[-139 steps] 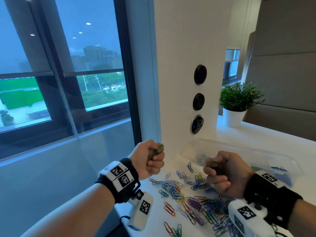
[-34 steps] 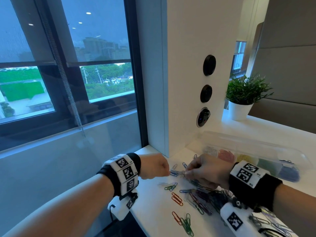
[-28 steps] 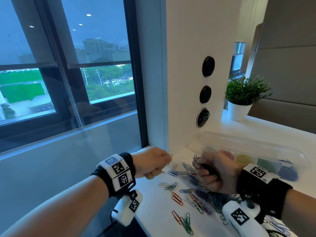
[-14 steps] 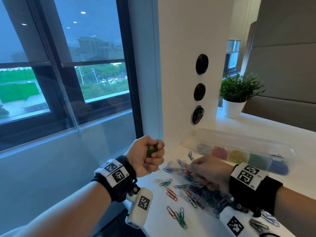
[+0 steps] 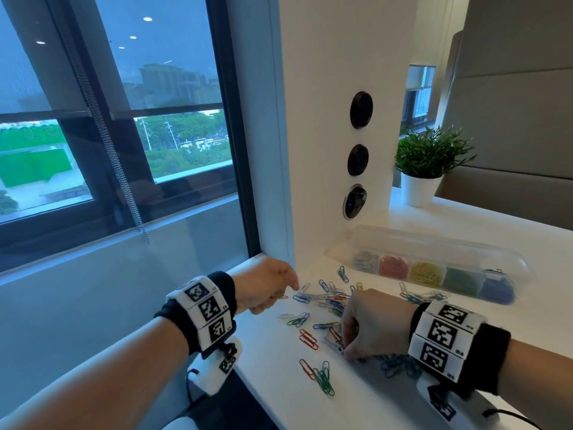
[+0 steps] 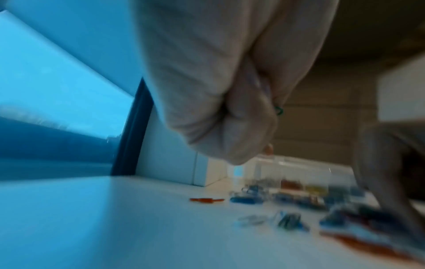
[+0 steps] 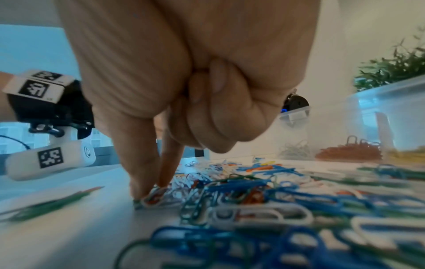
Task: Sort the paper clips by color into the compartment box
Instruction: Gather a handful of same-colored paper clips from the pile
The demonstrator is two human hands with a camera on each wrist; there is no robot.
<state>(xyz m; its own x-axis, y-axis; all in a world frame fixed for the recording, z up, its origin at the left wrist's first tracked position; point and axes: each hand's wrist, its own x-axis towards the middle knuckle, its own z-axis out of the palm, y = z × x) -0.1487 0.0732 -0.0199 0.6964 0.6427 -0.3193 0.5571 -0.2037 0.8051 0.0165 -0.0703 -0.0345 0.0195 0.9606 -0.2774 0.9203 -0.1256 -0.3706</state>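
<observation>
Mixed-colour paper clips [image 5: 328, 301] lie heaped on the white table [image 5: 366, 408]. The clear compartment box [image 5: 521, 274] stands behind them, with white, red, yellow, green and blue clips in separate sections. My left hand [image 5: 288, 294] hovers low at the pile's left end, its fingers curled on green paper clips [image 6: 278, 110], just beside an orange clip [image 5: 283, 297]. My right hand [image 5: 345, 352] presses thumb and forefinger down onto a clip [image 7: 138, 203] at the pile's near edge and pinches it. Its other fingers are curled into the palm.
A white pillar with round black sockets [image 5: 359, 110] rises behind the left hand. A potted plant [image 5: 424, 169] stands at the back. Loose red clips [image 5: 308, 338] and a green bunch [image 5: 324, 380] lie near the table's left edge. A window fills the left.
My left hand was raised as a fist with green clips half a second ago and has dropped back to the table. My right hand has slid toward me along the pile.
</observation>
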